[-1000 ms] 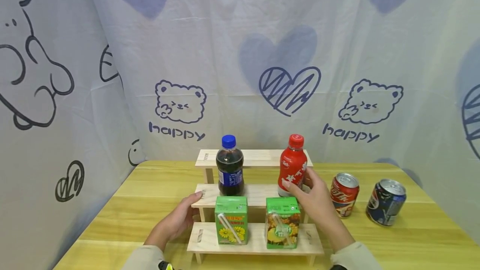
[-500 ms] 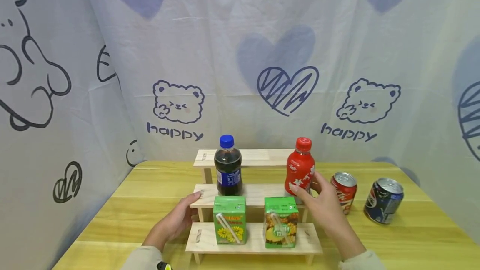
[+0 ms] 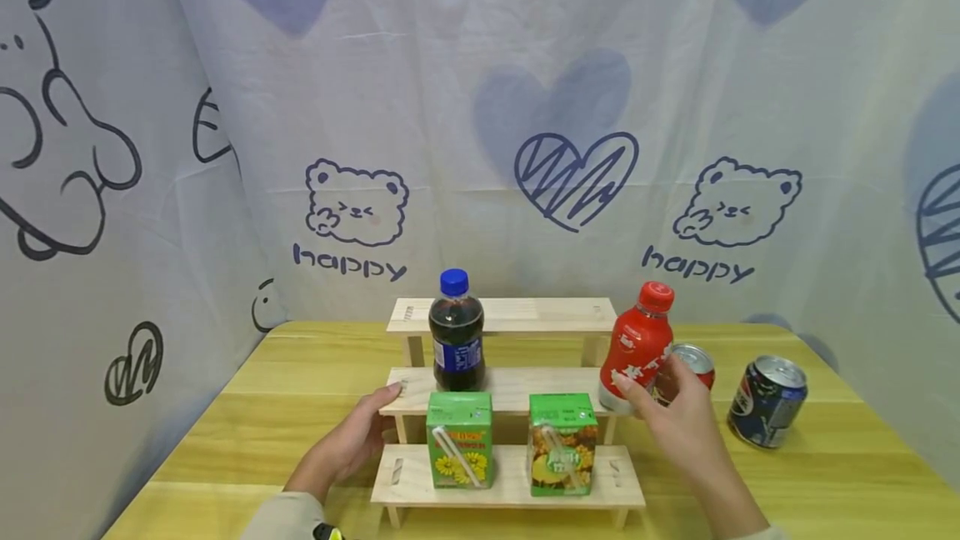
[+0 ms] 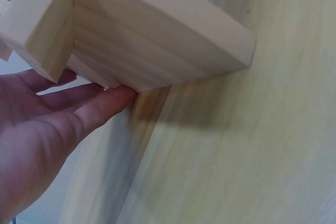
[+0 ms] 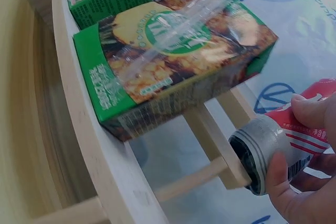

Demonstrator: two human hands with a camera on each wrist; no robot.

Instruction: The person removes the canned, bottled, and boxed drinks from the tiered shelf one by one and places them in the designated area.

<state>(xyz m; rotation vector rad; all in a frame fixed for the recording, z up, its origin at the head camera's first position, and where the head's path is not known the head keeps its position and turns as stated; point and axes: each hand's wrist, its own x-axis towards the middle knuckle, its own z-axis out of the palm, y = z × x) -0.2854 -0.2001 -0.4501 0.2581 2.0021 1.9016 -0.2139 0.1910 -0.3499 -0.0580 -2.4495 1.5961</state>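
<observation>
Gripped in my right hand (image 3: 686, 419) is a red bottle (image 3: 637, 344), tilted a little to the right at the right end of the middle step (image 3: 517, 390) of a wooden rack. In the right wrist view the fingers and thumb of my right hand (image 5: 310, 166) wrap the lower part of the bottle (image 5: 278, 135), whose base is beside the step's end; contact with the wood cannot be told. My left hand (image 3: 348, 440) touches the left end of the middle step; the left wrist view shows its fingers (image 4: 107, 106) against the wood (image 4: 142, 40).
A dark cola bottle (image 3: 457, 340) stands on the middle step's left part. Two green juice boxes (image 3: 460, 444) (image 5: 173, 51) stand on the lowest step. Right of the rack are a red can (image 3: 701, 361), partly hidden, and a dark blue can (image 3: 768, 402).
The right hand has moved the red bottle rightward along the middle step to its right end, and the bottle now leans. My left hand stays at the rack's left side.
</observation>
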